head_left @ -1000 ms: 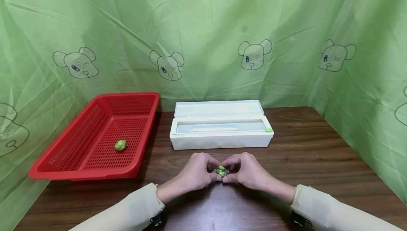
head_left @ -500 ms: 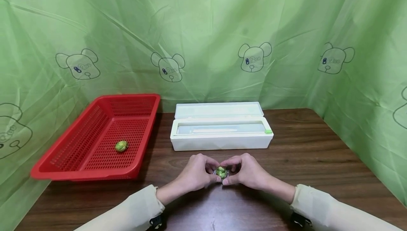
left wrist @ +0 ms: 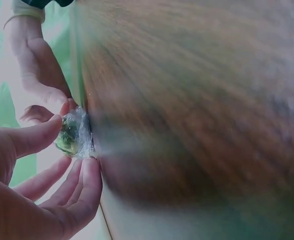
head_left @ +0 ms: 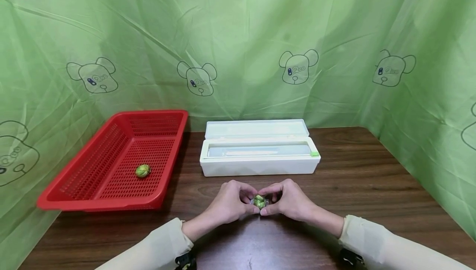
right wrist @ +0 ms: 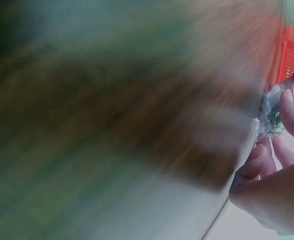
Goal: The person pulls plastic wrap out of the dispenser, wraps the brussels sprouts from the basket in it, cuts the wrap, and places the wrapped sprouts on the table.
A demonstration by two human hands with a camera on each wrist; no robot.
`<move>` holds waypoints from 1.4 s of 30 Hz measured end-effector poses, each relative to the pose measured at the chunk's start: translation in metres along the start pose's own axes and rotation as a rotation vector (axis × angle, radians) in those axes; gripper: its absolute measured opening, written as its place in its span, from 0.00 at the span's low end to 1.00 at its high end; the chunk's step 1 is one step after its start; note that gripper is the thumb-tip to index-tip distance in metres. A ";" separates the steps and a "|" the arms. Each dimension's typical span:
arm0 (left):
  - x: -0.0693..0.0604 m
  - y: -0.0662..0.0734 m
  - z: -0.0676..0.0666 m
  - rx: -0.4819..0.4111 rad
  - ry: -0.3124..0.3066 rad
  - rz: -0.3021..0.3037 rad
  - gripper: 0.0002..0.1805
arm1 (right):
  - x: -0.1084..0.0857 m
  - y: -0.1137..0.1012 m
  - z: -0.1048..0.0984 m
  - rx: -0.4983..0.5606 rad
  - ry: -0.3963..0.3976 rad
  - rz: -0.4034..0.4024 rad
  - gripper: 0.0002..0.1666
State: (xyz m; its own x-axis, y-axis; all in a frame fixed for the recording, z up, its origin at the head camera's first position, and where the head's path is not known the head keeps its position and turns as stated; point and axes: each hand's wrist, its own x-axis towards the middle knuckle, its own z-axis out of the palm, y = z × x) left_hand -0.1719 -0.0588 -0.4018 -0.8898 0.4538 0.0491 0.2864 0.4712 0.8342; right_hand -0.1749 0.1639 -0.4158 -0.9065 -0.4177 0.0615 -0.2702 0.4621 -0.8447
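Between the two hands is a Brussels sprout point(head_left: 260, 201) with clear plastic wrap point(left wrist: 85, 131) bunched around its underside and edges. My left hand point(head_left: 232, 202) pinches the wrapped sprout from the left, thumb nearest me and fingers on the far side. From the right, my right hand point(head_left: 291, 201) grips it the same way, and the fingertips of both hands nearly meet. In the right wrist view the crumpled film shows beside the right fingers point(right wrist: 292, 112). Part of the sprout is hidden behind the fingers.
A long white wrap dispenser box point(head_left: 260, 166), lid raised, stands just beyond the hands. To the left a red plastic basket point(head_left: 100, 204) holds another Brussels sprout point(head_left: 143, 171). Green curtains point(head_left: 238, 34) enclose the back and sides of the brown wooden table point(head_left: 372, 187).
Both hands stay in nearly the same place with small finger shifts around the sprout. The whole view has dropped slightly in the frame since the first picture.
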 end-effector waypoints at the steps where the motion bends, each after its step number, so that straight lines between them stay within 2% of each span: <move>1: 0.000 0.000 0.000 -0.002 -0.003 -0.001 0.18 | 0.000 0.000 0.000 -0.002 0.001 0.001 0.24; 13: 0.002 0.001 0.000 -0.018 0.004 -0.003 0.27 | -0.006 0.005 -0.015 0.021 0.024 0.035 0.23; 33: 0.010 0.011 0.012 -0.057 0.000 0.017 0.27 | -0.033 0.019 -0.077 0.018 0.060 0.141 0.27; 42: 0.013 0.016 0.020 -0.054 -0.002 0.024 0.27 | -0.047 0.030 -0.100 -0.012 0.099 0.150 0.29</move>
State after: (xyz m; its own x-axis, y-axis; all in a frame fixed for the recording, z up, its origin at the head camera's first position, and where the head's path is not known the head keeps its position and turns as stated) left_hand -0.1724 -0.0305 -0.3989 -0.8823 0.4658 0.0681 0.2877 0.4190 0.8612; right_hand -0.1729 0.2758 -0.3913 -0.9643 -0.2644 -0.0120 -0.1328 0.5225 -0.8422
